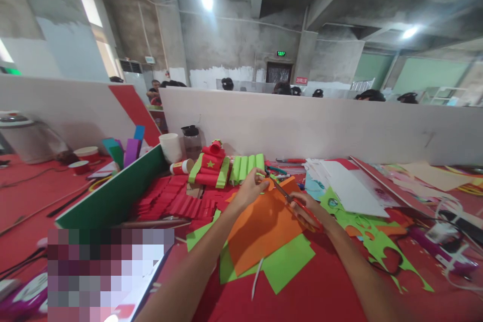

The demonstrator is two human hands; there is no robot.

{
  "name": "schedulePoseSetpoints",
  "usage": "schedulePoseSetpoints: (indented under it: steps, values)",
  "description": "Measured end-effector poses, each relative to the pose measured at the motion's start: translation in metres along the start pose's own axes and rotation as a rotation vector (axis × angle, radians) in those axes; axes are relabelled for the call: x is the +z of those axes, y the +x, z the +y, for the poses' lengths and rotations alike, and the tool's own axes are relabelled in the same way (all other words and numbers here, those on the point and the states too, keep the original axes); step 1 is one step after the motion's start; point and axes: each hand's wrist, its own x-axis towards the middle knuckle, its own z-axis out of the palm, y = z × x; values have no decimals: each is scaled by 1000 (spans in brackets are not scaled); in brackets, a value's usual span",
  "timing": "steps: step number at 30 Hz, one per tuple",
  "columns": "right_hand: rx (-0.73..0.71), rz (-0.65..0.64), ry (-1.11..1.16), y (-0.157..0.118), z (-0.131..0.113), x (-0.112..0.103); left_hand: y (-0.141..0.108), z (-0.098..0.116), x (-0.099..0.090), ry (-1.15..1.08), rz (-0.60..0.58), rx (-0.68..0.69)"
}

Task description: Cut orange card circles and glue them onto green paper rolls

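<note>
My right hand (305, 207) is closed round the handles of a pair of scissors (281, 190), whose blades reach toward the upper edge of an orange paper sheet (264, 226). With its fingers bent, my left hand (253, 187) pinches a piece of orange paper at that same edge, close to the blade tips. Whether the pinched piece is still joined to the sheet I cannot make out. Under the orange sheet lie green paper sheets (289, 264). A thin white stick (257, 279) rests on the green paper, near the table's front.
Red folded paper strips (162, 196), a red-green paper model with a yellow star (210, 163) and green paper rolls (247, 167) stand behind and left. Cut green scraps (392, 256) and white sheets (354, 188) lie right. A green divider (113, 188) borders the left side.
</note>
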Motion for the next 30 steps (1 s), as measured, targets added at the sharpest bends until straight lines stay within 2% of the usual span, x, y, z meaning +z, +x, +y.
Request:
schedulePoseSetpoints:
  steps: [7, 14, 22, 30]
  values:
    - [-3, -14, -12, 1, 4, 1, 5, -5, 0, 0, 20, 22]
    - [46, -30, 46, 2, 3, 7, 6, -11, 3, -22, -11, 51]
    - [-49, 31, -6, 3, 5, 7, 5, -9, 3, -17, -10, 34]
    - [-15, 34, -19, 4, 7, 6, 3, -5, 0, -13, -20, 8]
